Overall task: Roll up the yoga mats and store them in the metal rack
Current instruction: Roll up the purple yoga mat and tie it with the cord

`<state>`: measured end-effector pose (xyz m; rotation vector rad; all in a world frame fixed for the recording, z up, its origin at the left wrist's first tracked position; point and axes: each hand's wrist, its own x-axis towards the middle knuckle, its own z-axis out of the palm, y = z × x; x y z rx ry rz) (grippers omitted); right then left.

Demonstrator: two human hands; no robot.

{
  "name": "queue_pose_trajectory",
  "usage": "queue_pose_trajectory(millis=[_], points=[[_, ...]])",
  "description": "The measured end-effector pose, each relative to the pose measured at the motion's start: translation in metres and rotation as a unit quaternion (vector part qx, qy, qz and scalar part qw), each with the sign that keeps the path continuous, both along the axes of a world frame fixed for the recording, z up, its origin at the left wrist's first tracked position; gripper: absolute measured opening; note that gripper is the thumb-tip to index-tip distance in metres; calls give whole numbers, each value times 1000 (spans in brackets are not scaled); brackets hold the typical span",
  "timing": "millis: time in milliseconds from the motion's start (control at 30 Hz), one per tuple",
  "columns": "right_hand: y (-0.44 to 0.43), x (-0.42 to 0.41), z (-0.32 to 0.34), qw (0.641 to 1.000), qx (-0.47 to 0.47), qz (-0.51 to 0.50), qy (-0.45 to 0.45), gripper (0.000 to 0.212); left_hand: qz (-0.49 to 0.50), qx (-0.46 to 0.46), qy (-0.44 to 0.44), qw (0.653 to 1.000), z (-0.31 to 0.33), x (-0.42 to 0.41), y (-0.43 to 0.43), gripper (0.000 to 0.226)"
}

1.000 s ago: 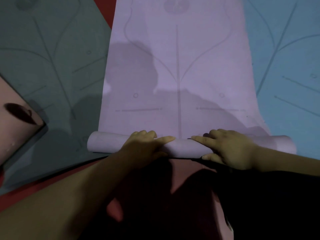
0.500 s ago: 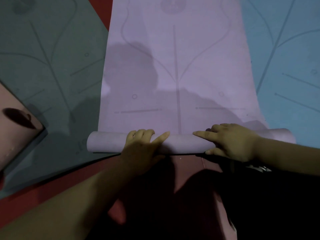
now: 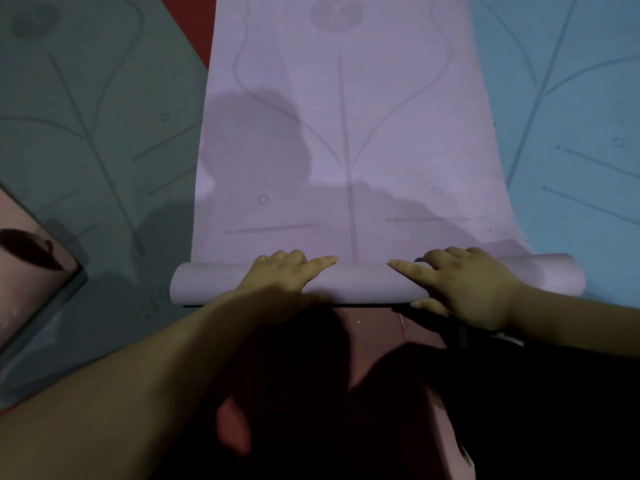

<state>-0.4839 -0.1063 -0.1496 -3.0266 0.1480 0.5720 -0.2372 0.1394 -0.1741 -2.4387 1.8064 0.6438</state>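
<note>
Left hand (image 3: 287,271): my fingers curl over the top of the purple roll (image 3: 360,282), left of its middle; thumb hidden.
Roll axis: left to right across me, on the floor.
Right hand (image 3: 464,285): fingers over the top, thumb tucked under the near side.
Unrolled sheet (image 3: 346,133): straight ahead of both hands; I judge the push goes forward, 2 hands evenly.

Lilac mat (image 3: 346,133), mid-floor: pale purple, printed in darker purple with a straight centre line, curved leaf-like strokes, small rings and a round emblem at the far end. Green mat (image 3: 86,116), toward the floor's left edge: dull green, similar darker lines. Blue mat (image 3: 571,116), right edge: light blue, like pattern. Rolled mat (image 3: 31,271), near left: pinkish. Floor (image 3: 188,22): red.
</note>
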Motion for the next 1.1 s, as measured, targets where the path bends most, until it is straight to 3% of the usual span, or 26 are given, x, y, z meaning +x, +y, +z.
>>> queue_pose_trajectory(millis=[100, 233, 400, 533, 633, 767, 1100], points=[[-8, 8, 1, 999, 34, 16, 28, 77, -9, -125, -98, 987, -5, -14, 16, 68], [-14, 15, 2, 997, 55, 25, 42, 83, 23, -92, -141, 985, -12, -31, 21, 75], [-14, 15, 3, 997, 74, -13, 34, 83, -3, -139, -107, 984, -13, -11, 8, 66], [-6, 4, -2, 999, -1, -39, -22, 83, 20, 20, -46, 999, 3, 5, -6, 87], [-5, 2, -6, 998, -13, -50, -36, 83, 14, 51, -20, 998, 7, 10, -14, 89], [-12, 12, 1, 999, 11, -36, -1, 89, 5, 52, -6, 999, 6, 16, -17, 72], [-8, 31, 53, 988, 122, -61, 76, 85, 10, 29, 56, 998, 54, 29, 1, 70]])
